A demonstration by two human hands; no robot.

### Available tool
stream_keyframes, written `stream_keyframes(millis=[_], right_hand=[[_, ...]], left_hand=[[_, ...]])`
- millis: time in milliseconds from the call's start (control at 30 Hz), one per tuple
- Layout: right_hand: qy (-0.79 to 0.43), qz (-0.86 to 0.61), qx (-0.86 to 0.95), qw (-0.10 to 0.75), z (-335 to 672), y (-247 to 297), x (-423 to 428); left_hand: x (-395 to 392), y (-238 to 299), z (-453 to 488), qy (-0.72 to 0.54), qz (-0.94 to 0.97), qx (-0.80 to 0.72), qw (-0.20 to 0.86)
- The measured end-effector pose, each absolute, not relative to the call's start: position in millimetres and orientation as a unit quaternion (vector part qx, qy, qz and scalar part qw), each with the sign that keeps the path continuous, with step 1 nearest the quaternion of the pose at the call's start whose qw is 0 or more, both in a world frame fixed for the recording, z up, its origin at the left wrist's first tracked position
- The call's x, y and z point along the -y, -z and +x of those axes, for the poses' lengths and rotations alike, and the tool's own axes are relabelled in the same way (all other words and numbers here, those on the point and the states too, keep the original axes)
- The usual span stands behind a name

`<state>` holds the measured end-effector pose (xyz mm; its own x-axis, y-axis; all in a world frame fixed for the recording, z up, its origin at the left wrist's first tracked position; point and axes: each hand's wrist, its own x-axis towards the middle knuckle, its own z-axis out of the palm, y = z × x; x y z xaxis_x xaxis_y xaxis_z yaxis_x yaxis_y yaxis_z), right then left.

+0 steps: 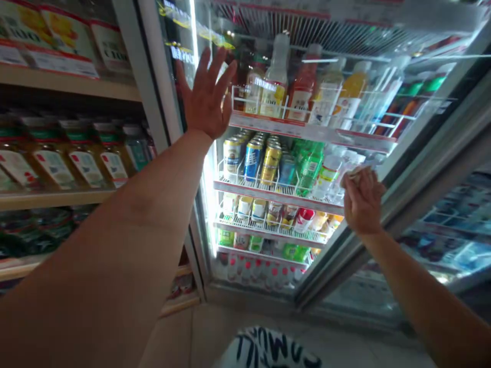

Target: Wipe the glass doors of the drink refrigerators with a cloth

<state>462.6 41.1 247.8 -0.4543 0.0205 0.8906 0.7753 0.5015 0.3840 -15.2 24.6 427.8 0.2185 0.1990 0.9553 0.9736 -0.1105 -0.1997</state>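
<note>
I stand before an open drinks fridge (pixel 307 134) with lit wire shelves. My left hand (pixel 207 94) is raised with fingers spread, flat against or just in front of the fridge's left frame (pixel 161 97), beside the top shelf of bottles (pixel 307 87). My right hand (pixel 361 200) is closed at the edge of the open glass door (pixel 425 168), fingers curled round something pale that I cannot make out. It sits level with the shelf of cans (pixel 253 158) and green bottles (pixel 309 166).
Wooden store shelves on the left carry amber bottles (pixel 76 161) with white labels and boxed goods (pixel 57 38) above. Lower fridge shelves hold small cups and bottles (pixel 268 212). A second fridge door (pixel 452 240) stands at the right. Tiled floor (pixel 215 332) lies below.
</note>
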Motion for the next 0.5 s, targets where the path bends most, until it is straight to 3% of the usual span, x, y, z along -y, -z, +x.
stream_keyframes(millis=[100,167,233,367,500], right_hand=[[0.414,-0.209,0.815,0.347,471.0,-223.3,-33.8],[0.417,-0.208,0.821,0.331,473.5,-228.5,-37.0],[0.415,-0.249,0.787,0.383,475.3,-252.9,-48.1],[0.348,-0.359,0.65,0.572,467.8,-284.0,-70.7],[0.34,-0.377,0.624,0.595,442.9,-211.3,-56.5]], left_hand=[[-24.9,-428.6,-15.5,0.42,-0.622,0.461,0.473],[-24.6,-429.3,-16.1,0.419,-0.628,0.455,0.472],[-23.8,-429.9,-16.6,0.429,-0.634,0.45,0.46],[-21.0,-430.0,-16.2,0.448,-0.643,0.438,0.44],[-19.5,-429.0,-16.3,0.437,-0.638,0.428,0.468]])
